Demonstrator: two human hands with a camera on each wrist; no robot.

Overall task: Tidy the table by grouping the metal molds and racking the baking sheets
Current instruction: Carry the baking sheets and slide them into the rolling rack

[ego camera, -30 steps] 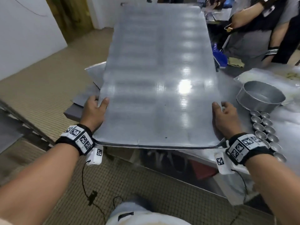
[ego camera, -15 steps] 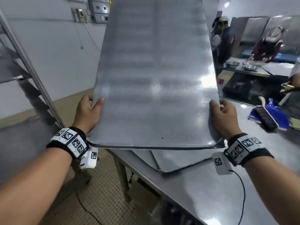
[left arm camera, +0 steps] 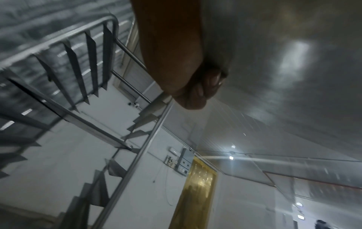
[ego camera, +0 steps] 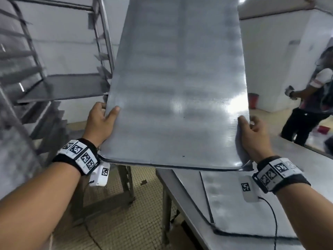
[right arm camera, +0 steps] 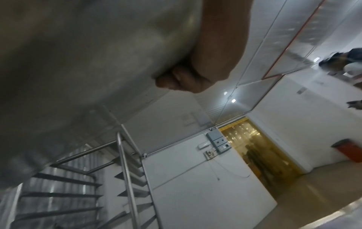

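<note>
Left grip (ego camera: pixel 100 123) and right grip (ego camera: pixel 255 136) clamped on opposite long edges of the baking sheet (ego camera: pixel 176 87), thumbs on top, keeping it level above the bench (ego camera: pixel 315 159), nose toward the rack (ego camera: pixel 59 87) for sliding in.

**Surroundings, non-task**

Beige tiled floor (ego camera: pixel 115 219) under the counter. White walls (ego camera: pixel 270 56). Second person (ego camera: pixel 310 105) in dark trousers stands beyond the counter's far right edge; red bin (ego camera: pixel 253 100) on the floor by the wall behind. Doorway with yellow strip curtain (right arm camera: pixel 260 151); grey switch box (right arm camera: pixel 217 143) mounted just left of it. Ceiling lamp (right arm camera: pixel 233 100) lit.
</note>
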